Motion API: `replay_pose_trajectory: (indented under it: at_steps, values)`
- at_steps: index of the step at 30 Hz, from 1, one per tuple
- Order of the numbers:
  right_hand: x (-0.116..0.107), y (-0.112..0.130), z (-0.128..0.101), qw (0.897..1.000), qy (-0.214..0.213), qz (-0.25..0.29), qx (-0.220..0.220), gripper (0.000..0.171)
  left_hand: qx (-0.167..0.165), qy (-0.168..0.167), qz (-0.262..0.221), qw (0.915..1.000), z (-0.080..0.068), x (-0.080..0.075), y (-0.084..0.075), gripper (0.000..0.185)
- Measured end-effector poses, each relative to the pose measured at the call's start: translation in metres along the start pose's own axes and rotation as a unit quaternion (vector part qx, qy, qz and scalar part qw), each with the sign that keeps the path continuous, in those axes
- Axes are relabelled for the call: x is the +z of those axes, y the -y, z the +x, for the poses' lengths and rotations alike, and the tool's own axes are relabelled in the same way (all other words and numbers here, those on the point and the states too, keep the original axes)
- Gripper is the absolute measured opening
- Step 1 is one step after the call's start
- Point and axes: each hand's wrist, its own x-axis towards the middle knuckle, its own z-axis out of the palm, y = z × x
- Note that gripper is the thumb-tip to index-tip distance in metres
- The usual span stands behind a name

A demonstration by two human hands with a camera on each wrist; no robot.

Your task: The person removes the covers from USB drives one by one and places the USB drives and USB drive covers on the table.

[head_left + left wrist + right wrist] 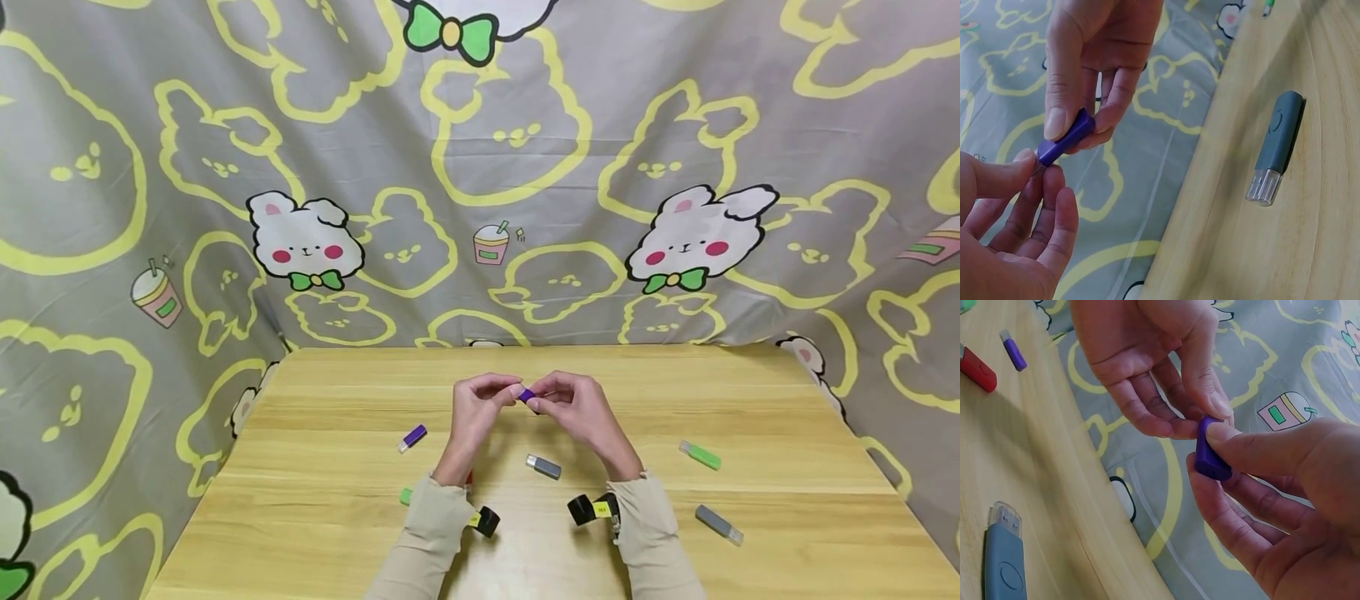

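Note:
Both hands meet over the far half of the table around one purple USB flash drive (pixel 1066 137). My right hand (pixel 577 405) pinches its purple body between thumb and fingers. At the other end, thumb and fingertips of my left hand (pixel 480 408) pinch the clear cap, which the fingers mostly hide. In the right wrist view the thumb lies on the flat side of the purple body (pixel 1211 453). Below the hands, a grey flash drive (pixel 543 467) with a clear cap (pixel 1264 186) over its plug lies on the wood.
More flash drives lie scattered on the wooden table (pixel 322 433): a purple one (pixel 413 437) at left, a green one (pixel 701 455) and another grey one (pixel 720 525) at right. A red one (pixel 979 370) and a green one (pixel 406 497) lie near the left forearm. Patterned cloth (pixel 390 150) hangs behind.

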Motion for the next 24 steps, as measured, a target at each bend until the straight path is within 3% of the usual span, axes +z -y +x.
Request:
replay_pose_trajectory:
  at_steps: [11,18,24]
  values:
    - [-0.004,0.002,-0.002,1.0,0.007,-0.022,0.019,0.012,-0.031,0.011,-0.03,0.999,0.002,-0.002,0.001,0.016]
    - [-0.01,-0.003,-0.004,0.998,0.008,-0.012,0.057,0.012,-0.027,-0.064,-0.087,0.9938,0.007,-0.025,-0.006,0.018]
    - [-0.01,-0.007,-0.001,0.998,0.006,-0.004,0.056,0.014,-0.038,-0.022,-0.088,0.9952,0.01,-0.025,-0.006,0.021]
